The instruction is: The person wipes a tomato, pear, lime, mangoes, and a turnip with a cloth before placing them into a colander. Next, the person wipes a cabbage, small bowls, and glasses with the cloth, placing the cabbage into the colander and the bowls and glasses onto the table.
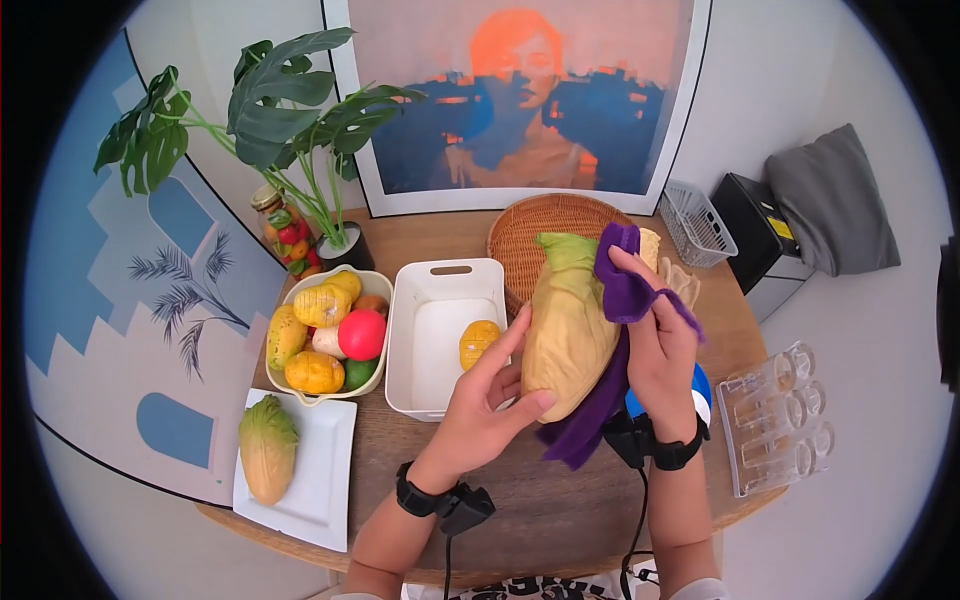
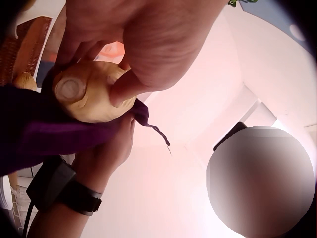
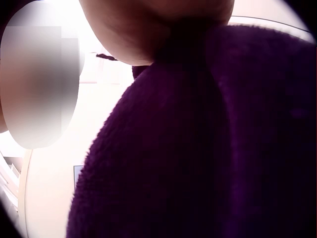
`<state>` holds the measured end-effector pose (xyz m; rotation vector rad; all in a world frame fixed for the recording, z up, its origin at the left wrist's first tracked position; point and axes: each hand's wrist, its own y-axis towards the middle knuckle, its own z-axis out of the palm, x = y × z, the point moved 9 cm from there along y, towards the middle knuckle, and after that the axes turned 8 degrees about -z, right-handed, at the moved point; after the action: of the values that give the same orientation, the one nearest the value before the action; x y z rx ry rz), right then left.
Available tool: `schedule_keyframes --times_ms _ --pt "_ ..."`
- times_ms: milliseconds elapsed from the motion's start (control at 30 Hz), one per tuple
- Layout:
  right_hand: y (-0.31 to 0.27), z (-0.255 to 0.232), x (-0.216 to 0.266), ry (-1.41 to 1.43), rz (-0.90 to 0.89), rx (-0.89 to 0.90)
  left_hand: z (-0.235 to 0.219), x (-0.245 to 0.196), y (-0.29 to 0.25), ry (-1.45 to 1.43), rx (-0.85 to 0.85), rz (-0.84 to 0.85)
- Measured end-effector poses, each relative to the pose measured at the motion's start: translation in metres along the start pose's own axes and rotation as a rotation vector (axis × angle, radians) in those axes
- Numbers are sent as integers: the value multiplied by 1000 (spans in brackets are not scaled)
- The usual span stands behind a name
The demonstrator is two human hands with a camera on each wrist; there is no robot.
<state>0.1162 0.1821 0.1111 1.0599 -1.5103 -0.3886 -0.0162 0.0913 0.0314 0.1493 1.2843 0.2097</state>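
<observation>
A pale yellow napa cabbage (image 1: 568, 335) with a green leafy top is held up over the table, tilted, its leafy end pointing away. My left hand (image 1: 478, 405) grips it low on its left side, thumb near the stem end. In the left wrist view the round cut stem (image 2: 70, 89) faces the camera. On the other side, my right hand (image 1: 660, 350) holds a purple cloth (image 1: 625, 290) against the cabbage. Part of the cloth hangs below the cabbage. The fuzzy purple fabric (image 3: 163, 148) fills much of the right wrist view, hiding the right fingers there.
A second napa cabbage (image 1: 268, 450) lies on a white plate (image 1: 327, 480) at left. Behind it stands a bowl (image 1: 330, 396) of fruit and vegetables, beside a white bin (image 1: 400, 345) holding a yellow item (image 1: 480, 343). A wicker tray (image 1: 515, 225) stands behind; glass mugs (image 1: 785, 410) are at right.
</observation>
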Motion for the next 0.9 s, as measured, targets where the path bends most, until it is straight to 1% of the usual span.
schedule_keyframes --times_ms 33,100,133,167,233,267,300,333,367,400,433,467,500,567,600,633,700,767,833,900 --pt "-1 2 3 0 -1 2 0 1 0 19 -2 5" --pt "-10 11 27 -213 -155 4 -3 -2 0 -10 -34 -4" --pt "-25 22 25 -300 -219 39 -5 -1 1 -39 -59 -17" --pt "-33 35 43 -357 -308 103 -7 -1 2 -42 -63 -18" --pt "-60 60 49 -378 -370 239 -25 -1 3 -47 -213 -2" --pt "-71 63 51 -377 -368 239 -30 1 3 -105 -224 -7" --pt "-80 70 53 -362 -382 277 -30 -1 2 -103 -225 -7" --pt "-84 75 55 -347 -397 315 -29 -4 2 -98 -222 -10" --pt "-79 72 53 -347 -395 312 -27 -5 2 -93 -217 -15" --pt "-63 58 48 -367 -371 219 -24 -5 1 -93 -212 -17" --pt "-47 43 45 -387 -347 127 -18 -3 1 -86 -165 -35" --pt "-32 34 47 -410 -322 98 -12 -2 1 -77 -119 -50" --pt "-20 29 46 -411 -330 101 -12 1 1 -77 -117 -48" --pt "-4 20 30 -304 -246 93 -8 2 1 91 -79 18" --pt "0 17 27 -307 -242 93 -7 -3 0 255 -110 74" --pt "2 14 23 -272 -215 92 -6 -2 0 253 -107 71" --pt "0 16 21 -233 -192 94 -7 -2 -1 402 -157 84" --pt "-18 31 37 -447 -313 147 -11 -3 -1 367 -184 96" --pt "-43 52 41 -425 -407 258 -16 -2 0 331 -203 105" --pt "-59 64 45 -363 -420 346 -26 -2 0 364 -281 96"
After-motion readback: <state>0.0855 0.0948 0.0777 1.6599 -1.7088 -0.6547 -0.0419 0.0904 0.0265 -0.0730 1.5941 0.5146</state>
